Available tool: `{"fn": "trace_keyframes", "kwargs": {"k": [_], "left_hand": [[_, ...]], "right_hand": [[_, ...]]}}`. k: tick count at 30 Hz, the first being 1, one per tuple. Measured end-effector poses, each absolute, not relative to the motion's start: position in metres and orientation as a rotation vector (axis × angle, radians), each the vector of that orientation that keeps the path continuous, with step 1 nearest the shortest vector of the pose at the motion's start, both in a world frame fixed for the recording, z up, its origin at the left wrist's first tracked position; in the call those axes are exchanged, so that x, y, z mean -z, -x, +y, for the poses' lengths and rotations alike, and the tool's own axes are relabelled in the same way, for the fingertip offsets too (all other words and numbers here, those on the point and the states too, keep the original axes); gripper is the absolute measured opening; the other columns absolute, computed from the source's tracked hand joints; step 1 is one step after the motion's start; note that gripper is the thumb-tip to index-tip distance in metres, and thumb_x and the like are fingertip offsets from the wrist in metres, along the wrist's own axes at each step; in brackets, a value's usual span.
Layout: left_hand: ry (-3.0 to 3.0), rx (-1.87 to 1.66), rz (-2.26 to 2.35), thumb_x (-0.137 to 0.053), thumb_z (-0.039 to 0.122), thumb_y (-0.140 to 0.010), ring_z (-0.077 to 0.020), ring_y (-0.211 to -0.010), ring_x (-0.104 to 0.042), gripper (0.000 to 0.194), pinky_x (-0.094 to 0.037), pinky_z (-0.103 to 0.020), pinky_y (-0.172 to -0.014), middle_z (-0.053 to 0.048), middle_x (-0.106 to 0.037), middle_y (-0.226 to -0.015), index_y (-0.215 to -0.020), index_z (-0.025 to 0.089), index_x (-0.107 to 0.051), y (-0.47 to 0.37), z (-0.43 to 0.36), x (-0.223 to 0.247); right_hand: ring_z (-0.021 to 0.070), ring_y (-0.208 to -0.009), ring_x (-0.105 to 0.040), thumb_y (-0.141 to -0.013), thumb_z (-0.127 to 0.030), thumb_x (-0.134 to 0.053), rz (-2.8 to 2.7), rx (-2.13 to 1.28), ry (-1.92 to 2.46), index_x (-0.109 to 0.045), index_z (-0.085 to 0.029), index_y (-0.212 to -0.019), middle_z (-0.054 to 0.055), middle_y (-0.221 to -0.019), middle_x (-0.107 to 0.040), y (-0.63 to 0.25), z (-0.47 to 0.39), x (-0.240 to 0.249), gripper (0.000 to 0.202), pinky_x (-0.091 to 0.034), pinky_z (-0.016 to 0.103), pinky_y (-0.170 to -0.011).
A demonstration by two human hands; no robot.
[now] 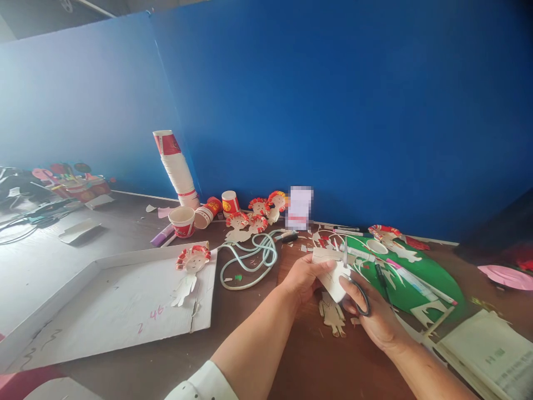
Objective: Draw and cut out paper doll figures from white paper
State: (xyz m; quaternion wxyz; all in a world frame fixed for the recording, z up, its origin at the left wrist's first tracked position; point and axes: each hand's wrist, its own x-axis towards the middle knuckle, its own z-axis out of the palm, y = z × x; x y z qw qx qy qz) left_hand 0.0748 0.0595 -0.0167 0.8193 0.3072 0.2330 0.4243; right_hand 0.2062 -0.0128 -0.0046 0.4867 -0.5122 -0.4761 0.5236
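My left hand pinches a piece of white paper with drawn lines on it. My right hand is closed round the black handles of a pair of scissors, whose blades point up and away at the paper's upper right edge. Below the paper, a cut-out paper figure lies on the brown table. Small paper scraps lie around it.
A white box lid holds a paper doll at the left. Behind stand stacked paper cups and more dolls. A pale blue cable lies coiled mid-table. A green disc with markers is at the right, near a pink plate.
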Motion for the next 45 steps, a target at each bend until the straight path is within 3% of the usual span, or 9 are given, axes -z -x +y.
{"fn": "trace_keyframes", "kwargs": {"k": [12,24,45], "left_hand": [[-0.651,-0.868,0.558,-0.084,0.031,-0.050,-0.0182,-0.071,-0.062,0.050,-0.048,-0.029,-0.066,-0.012,-0.067,-0.086,-0.091,0.009,-0.065,-0.0736,0.0577,0.0120],[-0.682,-0.860,0.557,-0.082,0.031,-0.053,-0.0199,-0.067,-0.063,0.047,-0.050,-0.032,-0.064,-0.013,-0.067,-0.082,-0.089,0.007,-0.064,-0.0731,0.0590,0.0126],[-0.670,-0.840,0.570,-0.083,0.029,-0.052,-0.0193,-0.069,-0.062,0.045,-0.049,-0.032,-0.068,-0.012,-0.067,-0.081,-0.087,0.007,-0.065,-0.0711,0.0620,0.0130]], "right_hand": [[0.0111,-0.055,-0.032,-0.082,-0.047,-0.058,-1.246,-1.195,1.285,-0.062,-0.027,-0.102,-0.004,-0.067,-0.046,-0.2083,-0.0107,0.0089,0.028,-0.027,0.022,-0.046],[0.0162,-0.064,-0.047,-0.082,-0.049,-0.057,-1.291,-1.169,1.377,-0.063,-0.025,-0.101,-0.002,-0.067,-0.054,-0.2122,-0.0114,0.0093,0.031,-0.035,0.026,-0.056],[0.0154,-0.060,-0.046,-0.078,-0.047,-0.063,-1.287,-1.195,1.414,-0.066,-0.024,-0.089,-0.002,-0.059,-0.054,-0.2146,-0.0110,0.0063,0.026,-0.031,0.025,-0.050]]}}
